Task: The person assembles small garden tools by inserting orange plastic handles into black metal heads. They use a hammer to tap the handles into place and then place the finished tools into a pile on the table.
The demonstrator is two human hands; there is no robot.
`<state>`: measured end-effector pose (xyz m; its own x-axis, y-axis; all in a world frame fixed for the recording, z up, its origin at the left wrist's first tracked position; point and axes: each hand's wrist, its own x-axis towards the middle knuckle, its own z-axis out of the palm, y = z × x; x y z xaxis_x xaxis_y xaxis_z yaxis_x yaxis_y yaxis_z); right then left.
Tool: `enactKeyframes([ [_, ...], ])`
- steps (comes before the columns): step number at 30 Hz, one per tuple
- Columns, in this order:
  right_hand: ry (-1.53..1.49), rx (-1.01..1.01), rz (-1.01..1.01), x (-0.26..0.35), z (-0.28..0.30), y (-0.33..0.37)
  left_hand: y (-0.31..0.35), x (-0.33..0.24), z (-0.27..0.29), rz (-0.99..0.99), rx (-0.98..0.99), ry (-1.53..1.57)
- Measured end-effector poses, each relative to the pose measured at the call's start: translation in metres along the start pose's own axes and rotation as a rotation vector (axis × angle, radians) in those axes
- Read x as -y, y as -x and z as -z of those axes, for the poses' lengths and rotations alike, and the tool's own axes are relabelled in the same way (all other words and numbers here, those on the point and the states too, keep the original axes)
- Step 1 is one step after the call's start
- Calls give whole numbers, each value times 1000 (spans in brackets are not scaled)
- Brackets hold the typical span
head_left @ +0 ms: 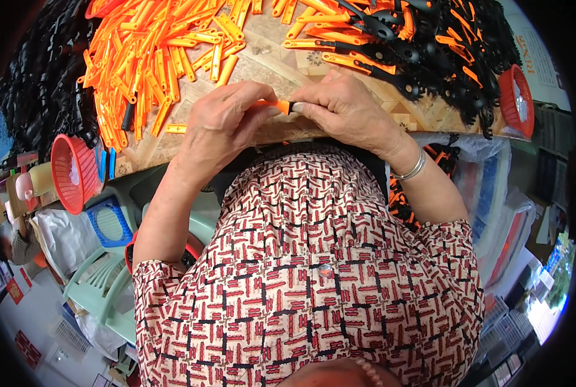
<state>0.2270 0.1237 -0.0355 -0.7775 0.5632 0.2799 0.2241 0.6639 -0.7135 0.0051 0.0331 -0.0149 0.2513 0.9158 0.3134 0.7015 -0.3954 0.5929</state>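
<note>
Near the front edge of the table, my left hand [226, 117] is closed around an orange plastic handle [273, 104], with most of its length hidden in the fingers. My right hand [349, 111] pinches a small black part [292, 108] at the handle's right end. The two pieces meet between my fingertips; how much of the black part lies behind the right hand cannot be seen. Left of my hands is a large heap of loose orange handles [149, 68]. Black kitchen utensils with orange handles [397, 51] are piled on the right.
A dark heap of black parts [46, 71] lies at the far left of the patterned wooden table [268, 39]. Red plastic baskets stand at the left [75, 173] and right [515, 102] edges. A pale green chair [101, 280] is at lower left, and plastic-wrapped stacks [494, 193] are at right.
</note>
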Motion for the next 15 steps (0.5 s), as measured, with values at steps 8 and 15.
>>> enactKeyframes([
  [8, 275, -14, 138, 12, 5, 3, 10, 5, 9, 444, 41, 383],
  [15, -252, 85, -194, 6, 6, 4, 3, -9, 4, 142, 23, 135],
])
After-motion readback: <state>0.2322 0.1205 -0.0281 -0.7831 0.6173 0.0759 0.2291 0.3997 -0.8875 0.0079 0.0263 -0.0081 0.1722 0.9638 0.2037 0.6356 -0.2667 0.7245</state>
